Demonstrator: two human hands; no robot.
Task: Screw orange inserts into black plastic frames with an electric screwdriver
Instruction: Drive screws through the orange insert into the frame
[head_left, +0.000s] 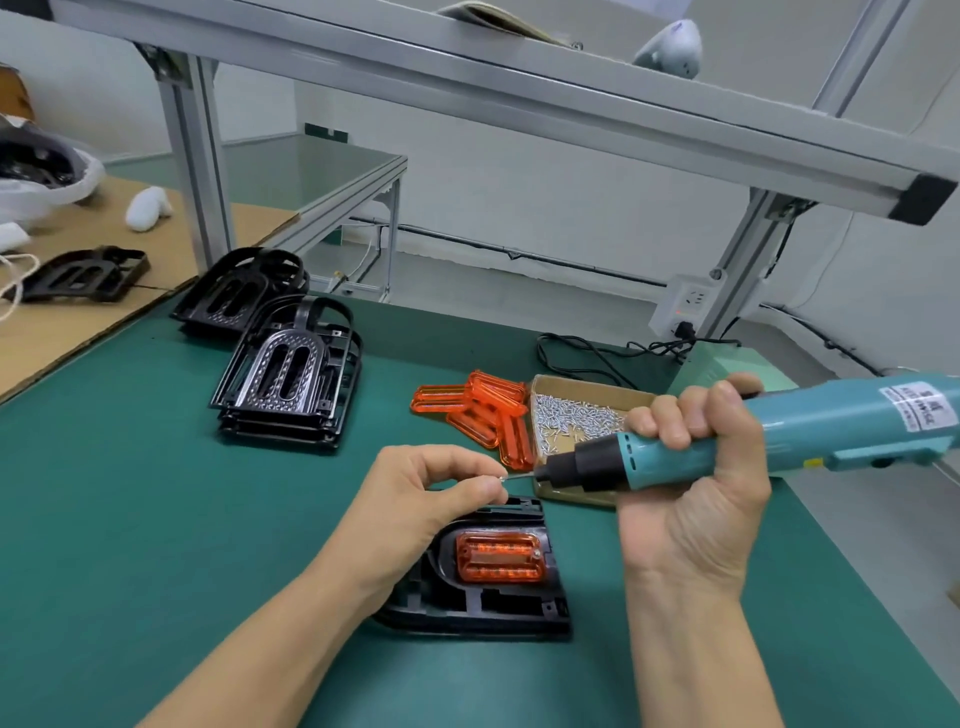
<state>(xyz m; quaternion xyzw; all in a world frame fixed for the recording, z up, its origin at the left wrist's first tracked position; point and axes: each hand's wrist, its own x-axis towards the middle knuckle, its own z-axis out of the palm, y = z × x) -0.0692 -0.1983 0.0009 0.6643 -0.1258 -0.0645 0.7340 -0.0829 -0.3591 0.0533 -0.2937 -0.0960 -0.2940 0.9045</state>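
While the black frame (470, 603) lies flat on the green mat (156, 493) nearest the person, an orange insert (500, 557) sits in its recess, a bright dot at the insert's right edge perhaps a screw already seated; I cannot tell for sure. Just above the frame, the left hand (426, 499) pinches a small screw (502, 478) between thumb and forefinger and offers it to the bit (519, 475) of the electric screwdriver (727, 441), which the right hand (696, 467) grips in a full fist, the tool held nearly level.

To load well, the screw head should meet the bit squarely and hang straight before the fingers let go; then the tool wants tipping upright over an open hole, pressed lightly so the soft plastic threads are not stripped.

Beyond the frame, a shallow cardboard tray (592, 387) holds a scatter of shiny screws, and just left of it lies a heap of spare inserts (480, 415), translucent, ribbed and rounded at the corners. Farther left of the frame, stacked frames (288, 374) show glossy moulded plastic with dimpled, slotted, arch-shaped panels.
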